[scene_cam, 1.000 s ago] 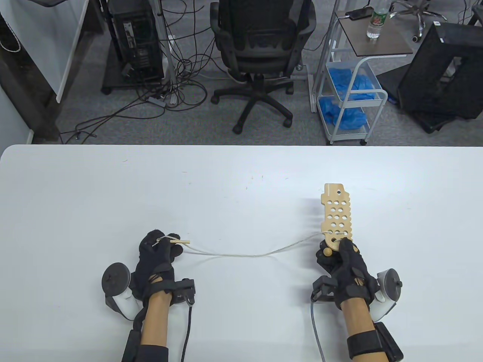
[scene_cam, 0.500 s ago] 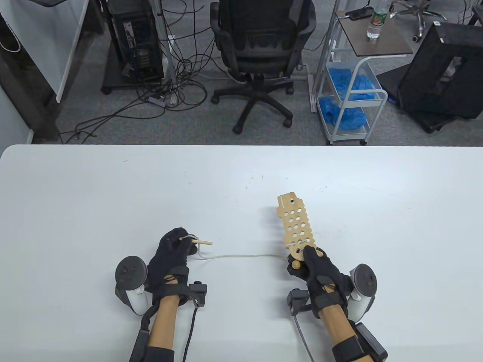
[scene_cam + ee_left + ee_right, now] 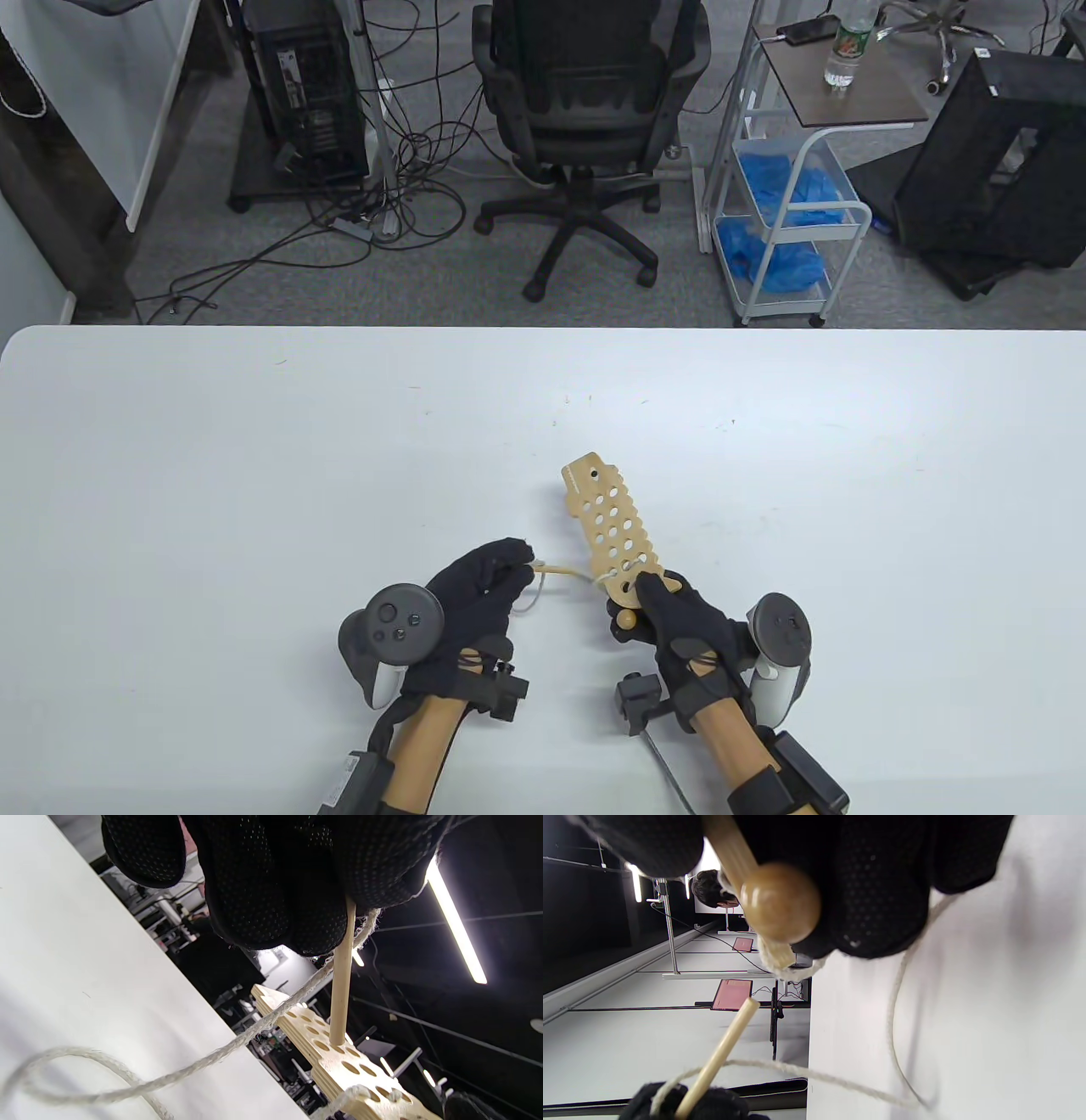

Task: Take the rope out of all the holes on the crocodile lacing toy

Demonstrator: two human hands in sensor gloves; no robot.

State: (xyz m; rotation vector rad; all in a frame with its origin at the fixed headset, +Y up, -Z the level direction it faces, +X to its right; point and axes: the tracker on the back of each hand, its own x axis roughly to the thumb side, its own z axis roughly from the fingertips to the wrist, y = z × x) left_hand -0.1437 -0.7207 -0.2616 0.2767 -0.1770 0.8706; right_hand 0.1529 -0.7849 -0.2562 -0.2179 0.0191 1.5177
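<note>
Wooden toy [image 3: 612, 531] held above the table [image 3: 254, 475] by the right hand [image 3: 679, 624], fingers clenched round its near end. Left hand [image 3: 475, 594] pinches the stick [image 3: 341, 984], tip at a hole. Rope [image 3: 178, 1075] still laced near the grip.

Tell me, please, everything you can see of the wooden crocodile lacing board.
The crocodile lacing board is a flat, pale plywood strip with notched edges and rows of round holes. It is held tilted above the table, its far end up-left. The right hand grips its near end by a round wooden knob. White rope is laced through the nearest holes only.
</note>
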